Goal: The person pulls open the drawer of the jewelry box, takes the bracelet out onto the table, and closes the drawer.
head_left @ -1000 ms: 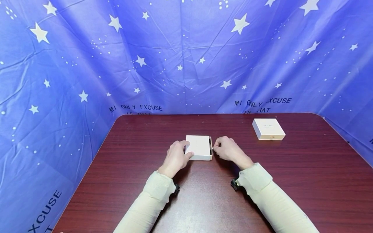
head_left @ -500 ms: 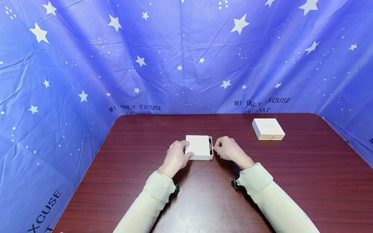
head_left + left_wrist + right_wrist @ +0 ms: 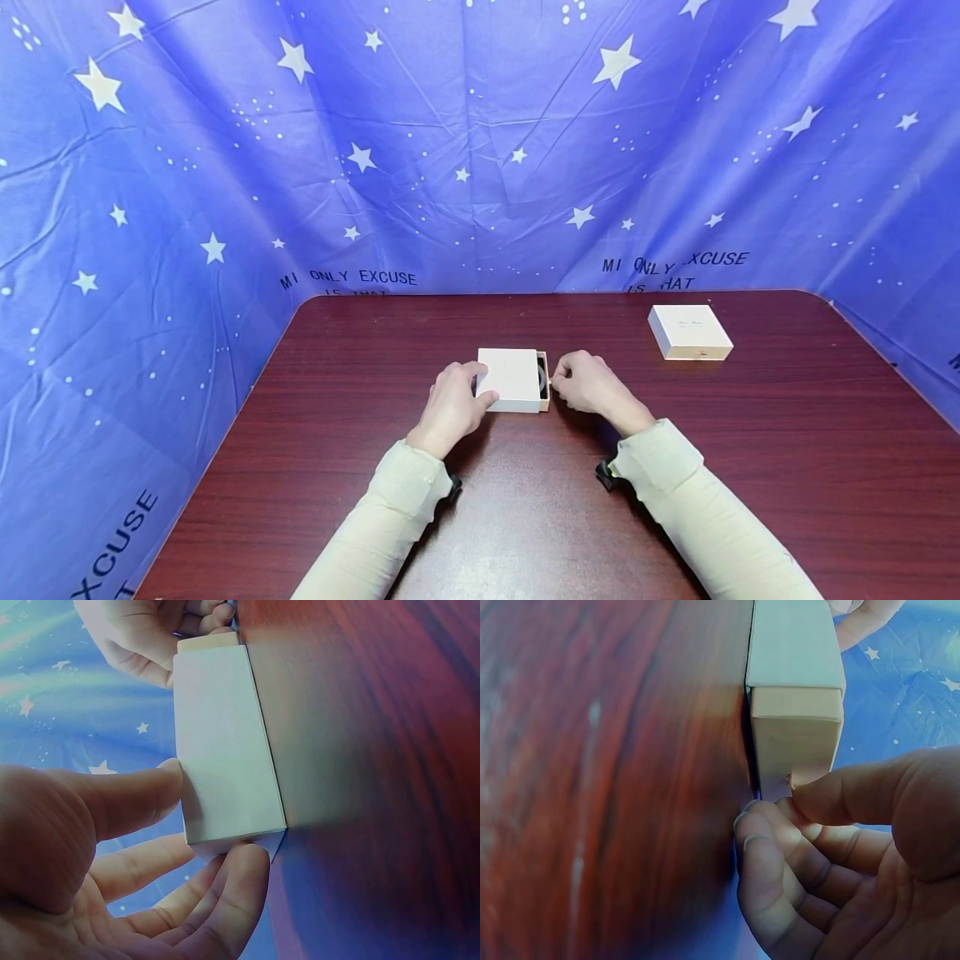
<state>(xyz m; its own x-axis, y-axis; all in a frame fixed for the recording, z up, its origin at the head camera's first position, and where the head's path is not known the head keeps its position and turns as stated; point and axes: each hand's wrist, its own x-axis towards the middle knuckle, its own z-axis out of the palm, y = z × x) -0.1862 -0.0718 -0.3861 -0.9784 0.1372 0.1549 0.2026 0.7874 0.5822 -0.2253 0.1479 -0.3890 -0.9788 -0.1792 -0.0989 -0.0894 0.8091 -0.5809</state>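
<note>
Lying flat on the red-brown table [image 3: 510, 508] btw both hands, the white box [image 3: 508, 379] has its drawer end pointing to the person's right. Top looks abt square, so can't rly call a long axis. Looks-wise: white outer shell [image 3: 225, 742], pale peach drawer [image 3: 544, 406] partway out, dark inside w/ a greyish curved bit [image 3: 542, 379], can't tell what. L hand [image 3: 452, 402] grips the shell, thumb at the top edge, fingers against the left end; R hand's [image 3: 588, 383] thumb + finger pinch a tiny coppery tab [image 3: 790, 781].
</note>
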